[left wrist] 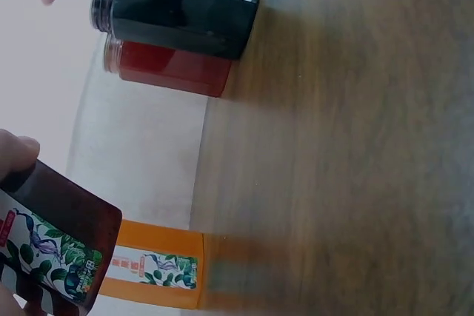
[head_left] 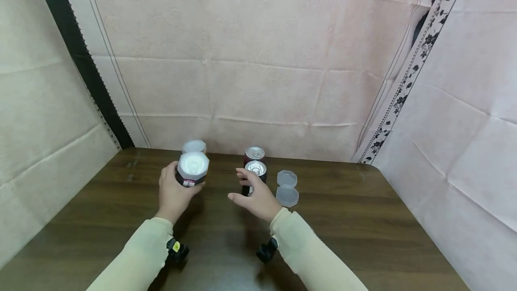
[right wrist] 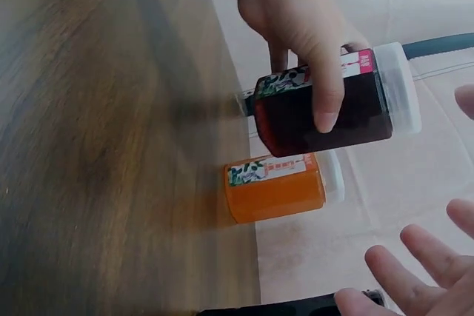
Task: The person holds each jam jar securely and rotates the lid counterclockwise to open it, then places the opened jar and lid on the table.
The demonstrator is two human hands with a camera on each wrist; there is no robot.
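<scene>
My left hand (head_left: 174, 193) grips a dark red jar (right wrist: 326, 105) with a white plastic lid (head_left: 194, 165), thumb on one side and fingers on the other. It is tilted, its base raised off the tabletop. Just behind it stands an orange jar (right wrist: 278, 186), also with a white lid. My right hand (head_left: 260, 200) is spread, thumb apart from the fingers, close to a dark jar (left wrist: 185, 16) with a bare metal top (head_left: 256, 168). A red jar (left wrist: 174, 69), metal-topped too, stands behind that one. Nothing is held in the right hand.
Two translucent octagonal lids, a far lid (head_left: 287, 178) and a near lid (head_left: 287, 196), lie on the brown wooden table (head_left: 226, 259) right of the dark jar. Pale cloth (head_left: 250, 93) hangs behind the table and along both sides.
</scene>
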